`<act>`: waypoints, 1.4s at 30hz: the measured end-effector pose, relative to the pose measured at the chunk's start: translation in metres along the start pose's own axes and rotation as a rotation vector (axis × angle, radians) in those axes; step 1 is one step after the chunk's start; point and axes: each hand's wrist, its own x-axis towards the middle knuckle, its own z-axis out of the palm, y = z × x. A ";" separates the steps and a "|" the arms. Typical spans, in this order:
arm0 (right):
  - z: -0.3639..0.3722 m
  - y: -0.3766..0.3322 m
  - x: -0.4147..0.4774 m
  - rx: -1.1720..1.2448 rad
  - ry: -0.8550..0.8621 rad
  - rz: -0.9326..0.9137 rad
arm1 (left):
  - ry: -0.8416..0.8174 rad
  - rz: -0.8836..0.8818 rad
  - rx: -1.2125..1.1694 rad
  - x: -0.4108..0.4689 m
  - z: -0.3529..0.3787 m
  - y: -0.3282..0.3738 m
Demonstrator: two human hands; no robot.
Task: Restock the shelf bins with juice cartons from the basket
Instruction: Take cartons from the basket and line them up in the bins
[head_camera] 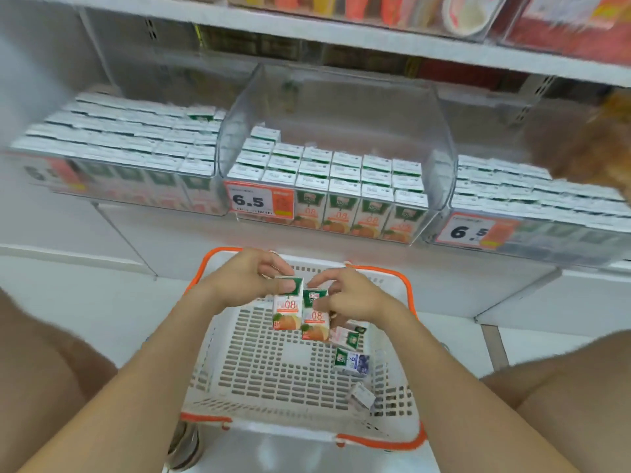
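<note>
Over the white basket (273, 367) with orange rim, my left hand (252, 278) pinches the top of one small orange juice carton (287, 310). Beside it, my right hand (348, 297) grips a second orange juice carton (316, 319). The two cartons hang side by side, upright. More cartons lie on the basket floor at the right: one under my right hand (348, 337), a blue-labelled one (351, 361) and a tipped one (362, 397). The clear middle shelf bin (440, 172) above holds rows of orange juice cartons, with its back part unfilled.
The left bin (112, 141) and the right bin (539, 199) are packed with cartons. Price tags reading 6.5 hang on the bin fronts (252, 199). A white shelf (341, 32) runs overhead with other goods. My knees flank the basket.
</note>
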 end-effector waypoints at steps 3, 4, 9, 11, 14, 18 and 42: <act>-0.012 -0.040 -0.020 -0.105 -0.022 -0.083 | -0.041 0.024 0.117 -0.018 -0.020 0.032; -0.017 -0.055 -0.026 -0.153 -0.035 -0.113 | -0.066 0.041 0.162 -0.023 -0.027 0.046; -0.050 -0.128 -0.043 -0.402 0.043 -0.299 | -0.082 0.150 0.290 -0.042 -0.067 0.115; -0.068 -0.151 -0.049 -0.465 0.140 -0.372 | -0.048 0.236 0.326 -0.049 -0.081 0.141; -0.096 -0.169 -0.054 -0.411 0.342 -0.469 | 0.096 0.363 0.375 -0.050 -0.100 0.170; -0.128 -0.170 -0.033 -0.332 0.624 -0.595 | 0.313 0.503 0.405 -0.029 -0.122 0.186; -0.162 -0.159 0.088 -0.537 0.228 -0.192 | 0.132 0.228 0.997 0.103 -0.111 0.173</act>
